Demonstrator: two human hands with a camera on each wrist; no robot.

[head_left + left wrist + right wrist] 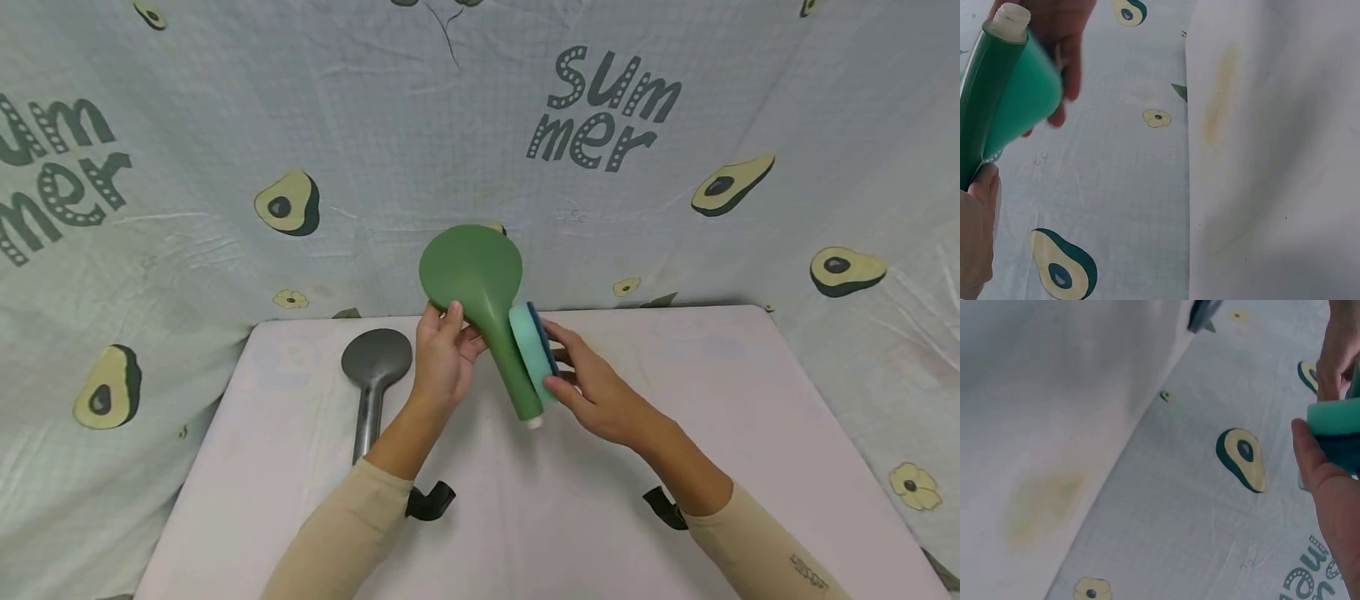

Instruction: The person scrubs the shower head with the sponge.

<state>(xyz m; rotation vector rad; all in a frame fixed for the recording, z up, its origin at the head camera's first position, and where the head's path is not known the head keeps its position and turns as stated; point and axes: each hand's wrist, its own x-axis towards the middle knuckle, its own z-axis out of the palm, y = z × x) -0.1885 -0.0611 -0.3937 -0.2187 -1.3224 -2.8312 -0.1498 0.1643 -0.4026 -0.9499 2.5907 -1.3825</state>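
A green hand shower (471, 265) is held up over the table, its round head at the top and its handle slanting down to the right. My left hand (444, 358) grips it at the neck, thumb across the front. In the left wrist view the white connector (1011, 22) shows at the handle's end. My right hand (600, 392) holds a mint-green sponge (531, 354) with a dark blue scouring side, fingers on the blue face. The sponge's soft side lies along the handle. In the right wrist view the sponge (1335, 417) is cut off by the edge.
A grey hand shower (377, 358) with a shiny handle lies on the pale table (712, 400), left of my left forearm, which covers part of it. Behind the table hangs a light cloth (420, 125) printed with avocados and lettering. Black pieces (433, 502) sit by both wrists.
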